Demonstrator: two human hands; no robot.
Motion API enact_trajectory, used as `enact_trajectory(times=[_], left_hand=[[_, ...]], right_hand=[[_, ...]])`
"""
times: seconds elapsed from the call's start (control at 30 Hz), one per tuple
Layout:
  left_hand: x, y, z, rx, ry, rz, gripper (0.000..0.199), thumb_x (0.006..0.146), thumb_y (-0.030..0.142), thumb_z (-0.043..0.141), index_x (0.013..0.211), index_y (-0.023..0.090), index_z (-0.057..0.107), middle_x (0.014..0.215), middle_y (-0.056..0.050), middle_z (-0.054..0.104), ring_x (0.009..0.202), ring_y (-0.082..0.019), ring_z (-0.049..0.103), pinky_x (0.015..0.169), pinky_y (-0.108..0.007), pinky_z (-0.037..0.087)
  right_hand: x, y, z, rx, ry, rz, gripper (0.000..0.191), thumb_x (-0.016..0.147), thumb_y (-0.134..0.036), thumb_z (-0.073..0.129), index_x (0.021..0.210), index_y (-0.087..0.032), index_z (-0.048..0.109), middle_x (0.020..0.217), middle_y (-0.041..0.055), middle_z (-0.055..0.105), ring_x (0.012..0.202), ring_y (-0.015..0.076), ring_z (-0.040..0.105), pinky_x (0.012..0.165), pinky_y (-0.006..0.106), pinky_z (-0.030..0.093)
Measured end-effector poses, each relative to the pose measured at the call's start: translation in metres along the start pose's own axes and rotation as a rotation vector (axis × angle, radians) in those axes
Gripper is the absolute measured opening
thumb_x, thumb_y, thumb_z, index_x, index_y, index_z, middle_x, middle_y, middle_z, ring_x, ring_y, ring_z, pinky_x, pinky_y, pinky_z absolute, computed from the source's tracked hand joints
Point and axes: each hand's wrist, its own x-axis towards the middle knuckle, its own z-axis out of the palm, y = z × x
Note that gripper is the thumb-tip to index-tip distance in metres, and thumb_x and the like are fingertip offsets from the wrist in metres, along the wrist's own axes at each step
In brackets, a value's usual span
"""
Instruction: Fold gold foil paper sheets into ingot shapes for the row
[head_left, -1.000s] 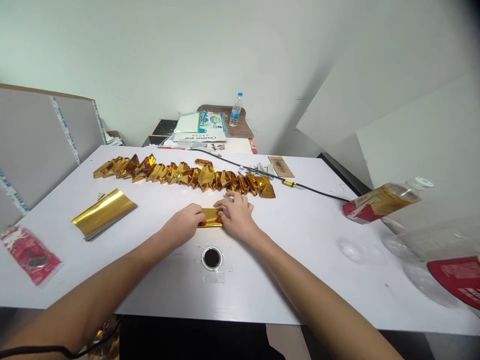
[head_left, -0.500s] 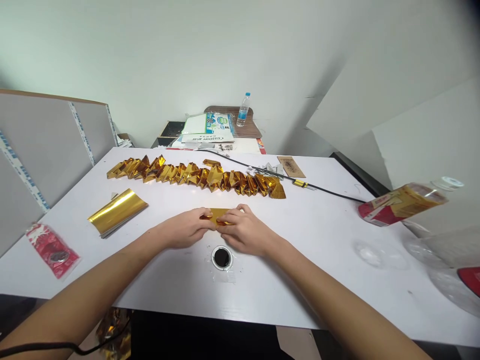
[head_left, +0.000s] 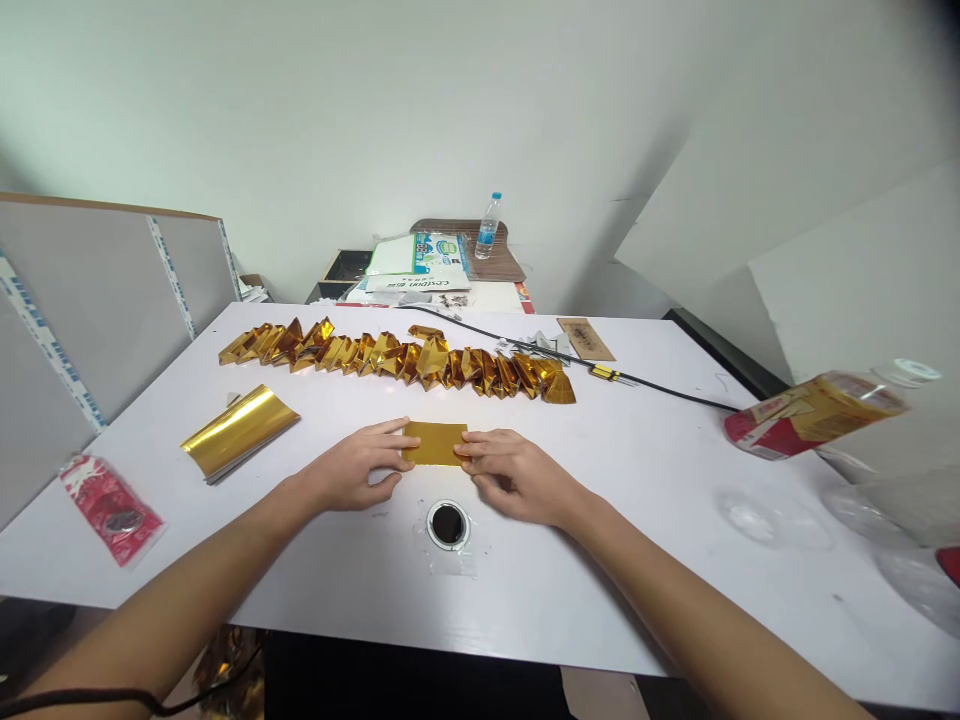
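A flat gold foil rectangle [head_left: 434, 443] lies on the white table. My left hand [head_left: 360, 468] rests its spread fingertips on the rectangle's left edge, thumb apart on the table side. From the other side, my right hand [head_left: 520, 474] touches the right edge with its fingertips, fingers stretched out. Just below the rectangle is a round black disc with a white ring [head_left: 448, 524]. A curved stack of gold sheets [head_left: 241, 432] lies to the left. Behind my hands stretches a long row of folded gold pieces [head_left: 390, 358].
A black cable [head_left: 660, 387] crosses the table's back right, past a brown card [head_left: 586, 339]. A tilted red-and-yellow bottle [head_left: 817, 412] is at the right. At the far left lies a red packet [head_left: 112, 508]. A small water bottle [head_left: 487, 228] stands beyond the table.
Both hands have moved apart to the edges of the gold rectangle, and their fingers have spread. More of the rectangle now shows, lying flat. The whole view has shifted slightly.
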Motion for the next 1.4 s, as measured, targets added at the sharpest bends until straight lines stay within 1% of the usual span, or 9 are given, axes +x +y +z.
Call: enact_trajectory(times=[0.2, 0.4, 0.53, 0.67, 0.83, 0.93, 1.03, 1.13, 1.4], left_hand=[[-0.012, -0.006, 0.008, -0.051, 0.129, -0.015, 0.016, 0.092, 0.019, 0.064, 0.101, 0.021, 0.077, 0.127, -0.008, 0.075, 0.127, -0.024, 0.068, 0.111, -0.044, 0.056], [0.007, -0.002, -0.008, -0.089, 0.059, -0.044, 0.003, 0.088, 0.026, 0.072, 0.088, 0.023, 0.072, 0.111, -0.004, 0.078, 0.112, -0.022, 0.071, 0.102, -0.039, 0.056], [0.027, 0.007, -0.009, 0.007, 0.022, -0.023, 0.021, 0.084, 0.032, 0.08, 0.099, 0.023, 0.069, 0.102, -0.005, 0.074, 0.101, -0.023, 0.068, 0.093, -0.039, 0.054], [0.03, 0.007, 0.003, 0.096, 0.046, 0.036, 0.006, 0.094, 0.023, 0.066, 0.098, 0.022, 0.07, 0.099, -0.006, 0.073, 0.1, -0.022, 0.069, 0.091, -0.037, 0.054], [0.025, 0.006, 0.009, 0.122, 0.122, 0.077, 0.017, 0.1, 0.017, 0.054, 0.096, 0.02, 0.07, 0.096, -0.007, 0.074, 0.095, -0.02, 0.07, 0.089, -0.035, 0.058], [0.024, 0.008, 0.012, 0.019, 0.211, -0.032, 0.016, 0.096, 0.013, 0.053, 0.092, 0.019, 0.067, 0.108, -0.007, 0.073, 0.09, -0.017, 0.07, 0.085, -0.03, 0.06], [0.024, 0.007, 0.019, -0.018, 0.282, -0.21, 0.016, 0.097, 0.017, 0.054, 0.088, 0.019, 0.066, 0.127, -0.009, 0.069, 0.075, -0.012, 0.068, 0.077, -0.027, 0.061], [0.027, 0.003, 0.026, 0.015, 0.334, -0.275, 0.018, 0.1, 0.02, 0.053, 0.092, 0.019, 0.07, 0.128, -0.01, 0.068, 0.088, -0.015, 0.072, 0.083, -0.03, 0.062], [0.02, 0.039, 0.031, 0.443, 0.315, -0.106, 0.026, 0.102, 0.008, 0.047, 0.116, 0.017, 0.067, 0.128, -0.012, 0.069, 0.121, -0.028, 0.064, 0.104, -0.045, 0.057]], right_hand=[[-0.009, 0.004, 0.009, 0.122, 0.104, 0.008, 0.015, 0.097, -0.021, 0.061, 0.099, -0.022, 0.076, 0.128, 0.0075, 0.074, 0.125, 0.0237, 0.069, 0.113, 0.049, 0.053], [0.007, 0.002, 0.005, 0.071, 0.051, 0.015, 0.016, 0.097, -0.037, 0.07, 0.095, -0.021, 0.07, 0.115, 0.0098, 0.075, 0.114, 0.0251, 0.069, 0.099, 0.047, 0.057], [0.024, -0.001, 0.004, -0.104, -0.033, -0.017, 0.027, 0.096, -0.044, 0.071, 0.107, -0.019, 0.071, 0.114, 0.0105, 0.071, 0.102, 0.0248, 0.066, 0.089, 0.043, 0.055], [0.025, -0.003, 0.008, -0.176, -0.004, -0.075, 0.017, 0.101, -0.031, 0.06, 0.103, -0.019, 0.073, 0.1, 0.0088, 0.072, 0.094, 0.0226, 0.064, 0.087, 0.041, 0.052], [0.023, -0.004, 0.012, -0.157, 0.054, -0.098, 0.019, 0.104, -0.03, 0.056, 0.102, -0.02, 0.072, 0.1, 0.0087, 0.073, 0.095, 0.0226, 0.065, 0.086, 0.04, 0.051], [0.025, -0.006, 0.015, -0.086, 0.087, -0.022, 0.021, 0.105, -0.025, 0.051, 0.098, -0.02, 0.071, 0.091, 0.0062, 0.074, 0.087, 0.0205, 0.066, 0.083, 0.038, 0.051], [0.029, -0.008, 0.019, -0.068, 0.168, 0.047, 0.022, 0.103, -0.018, 0.05, 0.113, -0.02, 0.07, 0.104, 0.0071, 0.076, 0.094, 0.0197, 0.069, 0.087, 0.037, 0.052], [0.03, -0.008, 0.022, -0.166, 0.221, -0.015, 0.031, 0.1, -0.011, 0.051, 0.124, -0.021, 0.066, 0.122, 0.0094, 0.072, 0.108, 0.0226, 0.066, 0.092, 0.039, 0.051], [0.028, -0.013, 0.029, -0.347, 0.195, -0.062, 0.027, 0.099, -0.011, 0.05, 0.12, -0.016, 0.067, 0.107, 0.0126, 0.07, 0.094, 0.0247, 0.06, 0.078, 0.04, 0.049]])
